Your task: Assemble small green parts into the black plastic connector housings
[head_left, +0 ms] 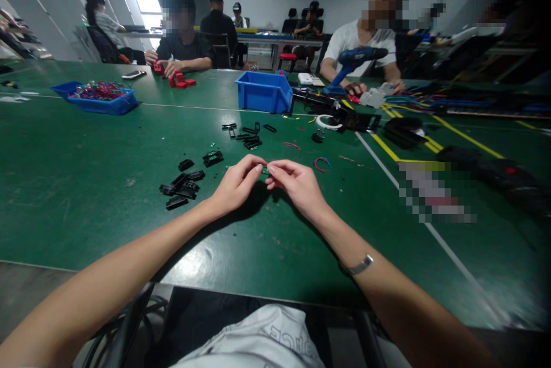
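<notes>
My left hand (238, 182) and my right hand (298, 184) meet above the green table (129, 196), fingertips pinched together. Between them shows a small green piece (266, 171), mostly hidden by the fingers; it looks like a little circuit board. Left of my left hand lies a pile of black plastic housings (183, 184). A black housing with green inside (213, 158) rests just beyond that pile. Farther off are several black rectangular frames (249, 137). A red and blue wire (322, 163) curls on the table to the right of my hands.
A blue bin (262, 92) stands across the table, and a blue tray (105, 103) of coloured wires sits far left. A blue power drill (357, 61), cables and black parts crowd the right. Two people work opposite, one with red blocks (181, 80).
</notes>
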`<state>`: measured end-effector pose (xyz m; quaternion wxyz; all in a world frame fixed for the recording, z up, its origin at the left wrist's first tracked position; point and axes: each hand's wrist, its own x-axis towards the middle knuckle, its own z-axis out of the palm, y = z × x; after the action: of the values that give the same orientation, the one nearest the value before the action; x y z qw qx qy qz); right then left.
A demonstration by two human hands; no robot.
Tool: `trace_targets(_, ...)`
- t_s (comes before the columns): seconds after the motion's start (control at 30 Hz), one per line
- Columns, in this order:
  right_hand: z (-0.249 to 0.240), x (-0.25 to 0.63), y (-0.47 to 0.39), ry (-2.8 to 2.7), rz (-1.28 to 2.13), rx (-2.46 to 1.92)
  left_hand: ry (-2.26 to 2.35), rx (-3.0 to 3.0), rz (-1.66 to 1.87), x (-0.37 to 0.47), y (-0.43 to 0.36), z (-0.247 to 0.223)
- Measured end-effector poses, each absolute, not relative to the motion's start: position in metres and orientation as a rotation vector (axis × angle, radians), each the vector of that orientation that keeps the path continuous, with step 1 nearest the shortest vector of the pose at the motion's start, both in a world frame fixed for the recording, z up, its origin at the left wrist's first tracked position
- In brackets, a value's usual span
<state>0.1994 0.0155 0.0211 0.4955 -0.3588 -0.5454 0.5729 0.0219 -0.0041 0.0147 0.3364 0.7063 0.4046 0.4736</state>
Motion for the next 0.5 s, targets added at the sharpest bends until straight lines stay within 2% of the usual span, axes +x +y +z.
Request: trace_targets(0.5,0.0211,0.1985,0.0151,-1.336,1.384,-0.887,1.015,1.730,1.278,0.0227,-0.0041,0.0116)
